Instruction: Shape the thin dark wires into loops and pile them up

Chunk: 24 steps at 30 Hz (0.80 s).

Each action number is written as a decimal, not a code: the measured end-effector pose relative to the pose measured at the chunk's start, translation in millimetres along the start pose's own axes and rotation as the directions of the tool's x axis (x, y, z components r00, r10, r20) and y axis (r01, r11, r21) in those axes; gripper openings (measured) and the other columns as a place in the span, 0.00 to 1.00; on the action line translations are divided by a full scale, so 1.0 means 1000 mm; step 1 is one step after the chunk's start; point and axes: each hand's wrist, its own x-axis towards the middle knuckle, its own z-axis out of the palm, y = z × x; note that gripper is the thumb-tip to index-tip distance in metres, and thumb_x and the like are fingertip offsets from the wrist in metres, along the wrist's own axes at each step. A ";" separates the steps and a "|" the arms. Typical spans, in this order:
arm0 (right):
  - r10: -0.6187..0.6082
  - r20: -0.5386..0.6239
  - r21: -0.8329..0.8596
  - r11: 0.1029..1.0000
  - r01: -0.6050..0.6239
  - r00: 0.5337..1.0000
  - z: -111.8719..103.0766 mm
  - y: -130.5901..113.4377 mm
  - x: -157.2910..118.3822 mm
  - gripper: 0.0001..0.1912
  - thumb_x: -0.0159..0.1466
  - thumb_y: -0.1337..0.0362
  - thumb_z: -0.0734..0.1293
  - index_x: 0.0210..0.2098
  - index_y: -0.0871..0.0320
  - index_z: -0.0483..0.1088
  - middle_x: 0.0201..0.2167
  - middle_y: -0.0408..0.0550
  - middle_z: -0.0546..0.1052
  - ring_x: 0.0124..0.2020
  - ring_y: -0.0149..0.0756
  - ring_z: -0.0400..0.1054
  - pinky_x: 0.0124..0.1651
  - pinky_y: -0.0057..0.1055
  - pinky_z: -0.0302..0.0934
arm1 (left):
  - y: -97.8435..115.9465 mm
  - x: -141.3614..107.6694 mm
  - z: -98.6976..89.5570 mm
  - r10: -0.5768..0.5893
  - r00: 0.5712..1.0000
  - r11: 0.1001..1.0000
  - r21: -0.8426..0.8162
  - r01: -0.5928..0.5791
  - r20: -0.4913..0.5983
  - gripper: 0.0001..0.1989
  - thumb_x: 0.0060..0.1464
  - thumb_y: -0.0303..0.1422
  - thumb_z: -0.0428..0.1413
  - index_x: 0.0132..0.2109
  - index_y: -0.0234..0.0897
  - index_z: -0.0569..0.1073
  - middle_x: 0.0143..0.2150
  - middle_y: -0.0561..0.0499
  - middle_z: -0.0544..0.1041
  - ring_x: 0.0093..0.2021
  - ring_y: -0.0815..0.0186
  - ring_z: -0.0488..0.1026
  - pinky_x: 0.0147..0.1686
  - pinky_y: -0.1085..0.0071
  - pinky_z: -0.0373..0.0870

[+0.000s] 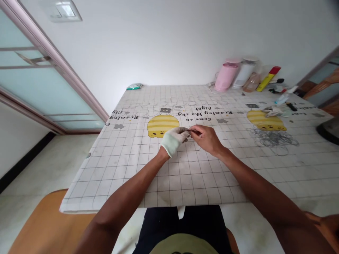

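My left hand (174, 138) wears a pale green and white glove and is closed, its fingertips pinched near the middle of the table (119, 176). Bare and also closed, my right hand (206, 138) meets it from the right. A small, thin dark thing shows between the fingertips of both hands, too small to name. Both hands are just above the checked tablecloth, beside a printed yellow striped balloon (162, 124). To the right lies a loose tangle of grey thread or wire (277, 139).
Along the wall at the back right stand a pink cylinder (226, 77), a white one (242, 76) and a yellow and red tube (268, 79). A crumpled glove-like cloth (278, 110) lies nearer. A green packet (134, 86) is at the back left corner; a dark object (329, 130) at the right edge.
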 end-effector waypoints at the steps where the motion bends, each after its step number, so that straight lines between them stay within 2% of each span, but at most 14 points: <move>1: 0.013 0.018 0.015 1.000 -0.013 1.000 0.002 0.001 0.000 0.10 0.68 0.54 0.67 0.36 0.51 0.77 0.31 0.45 0.79 0.32 0.38 0.71 0.34 0.34 0.64 | -0.003 0.003 -0.001 -0.021 1.000 1.000 -0.006 0.021 -0.003 0.07 0.60 0.31 0.56 0.40 0.36 0.79 0.34 0.50 0.81 0.30 0.70 0.76 0.34 0.73 0.74; 5: 0.134 0.138 0.200 0.967 -0.160 0.981 0.008 0.007 0.001 0.13 0.66 0.53 0.70 0.46 0.52 0.76 0.30 0.43 0.77 0.30 0.35 0.70 0.33 0.32 0.65 | -0.013 0.008 -0.007 -0.068 0.993 0.998 -0.025 0.066 -0.096 0.06 0.59 0.31 0.57 0.38 0.36 0.79 0.31 0.50 0.79 0.28 0.70 0.74 0.31 0.72 0.73; 8: 0.163 0.187 0.269 0.940 -0.210 0.969 0.010 0.014 -0.002 0.17 0.64 0.53 0.72 0.49 0.53 0.75 0.35 0.45 0.78 0.34 0.36 0.72 0.38 0.34 0.68 | -0.017 0.007 -0.013 -0.062 0.987 0.998 0.003 0.063 -0.151 0.07 0.59 0.32 0.57 0.39 0.37 0.80 0.31 0.50 0.80 0.28 0.69 0.75 0.32 0.71 0.74; 12: 0.161 0.190 0.250 0.946 -0.206 0.969 0.011 0.017 -0.006 0.16 0.65 0.53 0.73 0.48 0.54 0.76 0.43 0.48 0.80 0.43 0.40 0.76 0.47 0.38 0.71 | -0.017 0.007 -0.017 -0.019 0.983 0.993 0.111 0.040 -0.184 0.09 0.61 0.32 0.55 0.40 0.38 0.81 0.32 0.50 0.82 0.29 0.68 0.76 0.35 0.70 0.75; 15: 0.170 0.210 0.302 0.925 -0.229 0.963 0.010 0.018 -0.009 0.17 0.66 0.52 0.72 0.49 0.55 0.77 0.44 0.49 0.81 0.44 0.41 0.77 0.49 0.40 0.73 | -0.016 0.007 -0.017 -0.027 0.973 0.989 0.135 0.059 -0.228 0.10 0.61 0.33 0.55 0.43 0.38 0.81 0.32 0.51 0.82 0.29 0.68 0.76 0.35 0.70 0.74; 20: 0.170 0.200 0.355 0.906 -0.233 0.965 0.015 0.021 -0.010 0.18 0.67 0.48 0.71 0.47 0.54 0.78 0.39 0.48 0.82 0.42 0.41 0.78 0.48 0.39 0.73 | -0.016 0.003 -0.013 0.004 0.967 0.978 0.201 0.049 -0.257 0.11 0.61 0.34 0.55 0.45 0.39 0.82 0.32 0.52 0.81 0.30 0.68 0.76 0.38 0.70 0.74; 24: 0.134 0.141 0.330 0.928 -0.174 0.981 0.026 0.024 -0.009 0.14 0.67 0.50 0.71 0.43 0.54 0.79 0.39 0.47 0.82 0.39 0.40 0.77 0.42 0.36 0.71 | -0.017 0.001 -0.009 0.016 0.964 0.966 0.253 0.053 -0.264 0.12 0.61 0.35 0.55 0.45 0.41 0.82 0.31 0.53 0.81 0.31 0.67 0.77 0.40 0.70 0.73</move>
